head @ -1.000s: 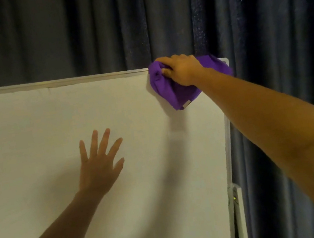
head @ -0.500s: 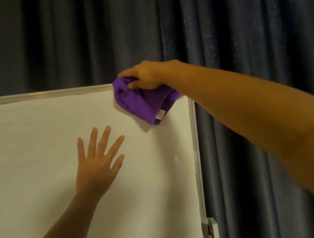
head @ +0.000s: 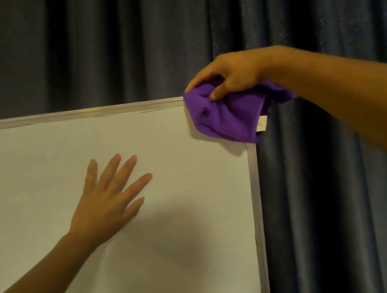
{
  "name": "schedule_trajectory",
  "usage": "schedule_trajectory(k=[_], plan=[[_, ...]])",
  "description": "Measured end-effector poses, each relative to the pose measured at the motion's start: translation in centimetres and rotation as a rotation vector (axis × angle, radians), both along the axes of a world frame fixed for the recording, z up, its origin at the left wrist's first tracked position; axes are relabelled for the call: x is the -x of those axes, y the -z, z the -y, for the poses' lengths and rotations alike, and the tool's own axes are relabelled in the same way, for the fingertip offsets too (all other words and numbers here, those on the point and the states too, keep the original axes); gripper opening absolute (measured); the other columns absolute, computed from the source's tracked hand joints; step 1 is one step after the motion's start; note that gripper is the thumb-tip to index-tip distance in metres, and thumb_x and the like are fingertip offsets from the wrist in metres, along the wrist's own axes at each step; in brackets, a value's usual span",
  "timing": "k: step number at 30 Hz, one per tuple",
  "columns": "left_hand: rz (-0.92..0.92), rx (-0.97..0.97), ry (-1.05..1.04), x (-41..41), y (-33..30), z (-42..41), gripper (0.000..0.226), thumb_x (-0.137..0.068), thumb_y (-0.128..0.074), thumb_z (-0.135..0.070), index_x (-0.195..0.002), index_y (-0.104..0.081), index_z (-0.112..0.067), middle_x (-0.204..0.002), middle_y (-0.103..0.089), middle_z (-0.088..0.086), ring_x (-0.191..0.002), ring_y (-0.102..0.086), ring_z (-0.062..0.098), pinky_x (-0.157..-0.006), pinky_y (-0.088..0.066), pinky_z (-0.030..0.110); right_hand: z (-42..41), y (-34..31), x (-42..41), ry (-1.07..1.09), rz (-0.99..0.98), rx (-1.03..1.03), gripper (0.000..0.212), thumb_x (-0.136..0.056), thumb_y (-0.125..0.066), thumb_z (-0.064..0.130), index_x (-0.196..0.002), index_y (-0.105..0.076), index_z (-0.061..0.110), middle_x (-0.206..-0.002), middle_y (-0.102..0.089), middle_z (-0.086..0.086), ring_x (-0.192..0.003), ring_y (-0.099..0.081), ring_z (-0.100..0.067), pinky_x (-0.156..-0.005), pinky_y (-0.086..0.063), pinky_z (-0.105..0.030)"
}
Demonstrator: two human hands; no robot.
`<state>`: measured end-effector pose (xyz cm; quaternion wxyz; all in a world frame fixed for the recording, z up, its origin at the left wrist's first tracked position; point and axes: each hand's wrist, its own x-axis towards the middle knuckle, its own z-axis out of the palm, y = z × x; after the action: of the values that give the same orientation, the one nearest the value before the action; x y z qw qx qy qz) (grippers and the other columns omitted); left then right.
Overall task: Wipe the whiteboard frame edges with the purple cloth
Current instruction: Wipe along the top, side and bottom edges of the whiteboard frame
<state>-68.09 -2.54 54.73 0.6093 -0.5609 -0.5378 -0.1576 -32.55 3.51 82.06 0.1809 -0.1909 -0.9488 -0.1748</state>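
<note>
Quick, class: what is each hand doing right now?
Left hand: open, flat on the whiteboard.
Right hand: closed, holding the purple cloth.

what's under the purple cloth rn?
The purple cloth drapes over the whiteboard frame's top-right corner, gripped by the right hand. The corner itself is covered; the frame shows only on either side.

Whiteboard (head: 40,169) fills the lower left of the frame; curtain (head: 120,36) hangs behind it, across the top and down the right side; frame (head: 69,114) runs along the board's top edge and down its right edge; left hand (head: 110,204) lies flat on the board surface, centre-left; right hand (head: 230,78) sits at the board's upper right corner, gripping the cloth (head: 228,118); cloth drapes over that corner, covering the frame there.
</note>
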Motion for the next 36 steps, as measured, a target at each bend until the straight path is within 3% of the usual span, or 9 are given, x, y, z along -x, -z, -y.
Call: schedule_trajectory(k=[7,10,12,16,18,22,25,32,36], plan=[[0.067,-0.036,0.031,-2.2,-0.5,0.3,0.056,-0.109,-0.02,-0.053,-0.15,-0.044,-0.023,-0.167,-0.035,0.023,-0.155,-0.029,0.051,-0.118,-0.026,0.079,1.2,-2.1,0.4,0.066,0.113,-0.029,0.048,-0.092,-0.071,0.013,-0.127,-0.061,0.044,-0.11,-0.067,0.021,-0.093,-0.063,0.007,-0.072,-0.048,-0.009],[0.152,-0.033,0.08,-5.5,-2.5,-0.5,0.058,-0.103,-0.031,-0.052,-0.155,-0.038,-0.025,-0.171,-0.029,0.019,-0.159,-0.021,0.046,-0.121,-0.022,0.077,0.2,-0.7,-0.4,-0.028,-0.106,-0.069,0.042,-0.094,-0.067,0.012,-0.125,-0.062,0.038,-0.108,-0.066,0.022,-0.097,-0.063,0.0,-0.078,-0.046,-0.011],[0.251,-0.047,0.138,-8.0,-4.5,-1.5,0.064,-0.103,-0.024,-0.057,-0.16,-0.034,-0.029,-0.176,-0.018,0.012,-0.164,-0.01,0.039,-0.126,-0.014,0.073,-0.9,0.4,-1.6,-0.132,-0.383,-0.149,0.041,-0.093,-0.063,0.003,-0.126,-0.063,0.026,-0.109,-0.064,0.015,-0.101,-0.062,-0.002,-0.085,-0.049,-0.013],[0.447,-0.154,0.143,-11.2,-6.7,-3.6,0.074,-0.102,-0.005,-0.066,-0.166,-0.02,-0.033,-0.178,-0.005,0.005,-0.166,0.0,0.032,-0.129,-0.004,0.069,-1.9,1.9,-3.7,-0.335,-0.668,0.145,0.039,-0.093,-0.056,-0.005,-0.12,-0.065,0.023,-0.101,-0.068,0.013,-0.09,-0.066,0.008,-0.076,-0.055,-0.013],[0.48,-0.174,0.099,-11.7,-7.0,-4.6,0.076,-0.101,-0.003,-0.068,-0.167,-0.016,-0.031,-0.179,-0.003,0.005,-0.166,0.0,0.032,-0.128,-0.004,0.07,-2.1,2.7,-2.3,-0.325,-0.637,0.225,0.035,-0.095,-0.055,0.001,-0.114,-0.068,0.027,-0.098,-0.072,0.015,-0.089,-0.067,0.006,-0.074,-0.053,-0.012],[0.484,-0.166,0.103,-11.5,-6.7,-6.1,0.079,-0.101,0.001,-0.069,-0.168,-0.014,-0.03,-0.178,-0.004,0.006,-0.165,-0.002,0.033,-0.128,-0.006,0.07,-3.5,4.8,2.1,-0.177,-0.494,-0.007,0.023,-0.099,-0.054,0.034,-0.12,-0.063,0.037,-0.099,-0.062,0.023,-0.088,-0.059,0.003,-0.078,-0.046,-0.015],[0.465,-0.161,0.104,-10.9,-6.4,-6.7,0.077,-0.102,-0.002,-0.07,-0.168,-0.015,-0.033,-0.179,-0.002,0.005,-0.165,-0.001,0.033,-0.129,-0.006,0.069,-5.1,5.2,2.4,-0.185,-0.556,0.019,0.022,-0.096,-0.057,0.048,-0.117,-0.061,0.04,-0.092,-0.058,0.03,-0.086,-0.058,0.005,-0.073,-0.044,-0.012],[0.447,-0.163,0.114,-11.0,-6.4,-7.0,0.075,-0.102,0.001,-0.07,-0.168,-0.01,-0.035,-0.179,0.002,0.002,-0.166,0.002,0.032,-0.129,-0.006,0.069,-7.5,10.4,3.3,-0.487,-1.264,0.317,0.027,-0.1,-0.059,0.026,-0.126,-0.062,0.021,-0.109,-0.067,0.01,-0.103,-0.065,-0.008,-0.09,-0.057,-0.031],[0.437,-0.181,0.102,-10.7,-6.1,-6.8,0.073,-0.103,0.001,-0.069,-0.168,-0.008,-0.036,-0.179,0.003,0.001,-0.166,0.002,0.031,-0.129,-0.008,0.068,-7.1,12.6,3.6,-0.51,-1.362,0.35,0.032,-0.103,-0.053,0.024,-0.135,-0.056,0.022,-0.118,-0.063,0.009,-0.106,-0.062,-0.005,-0.094,-0.055,-0.026]])
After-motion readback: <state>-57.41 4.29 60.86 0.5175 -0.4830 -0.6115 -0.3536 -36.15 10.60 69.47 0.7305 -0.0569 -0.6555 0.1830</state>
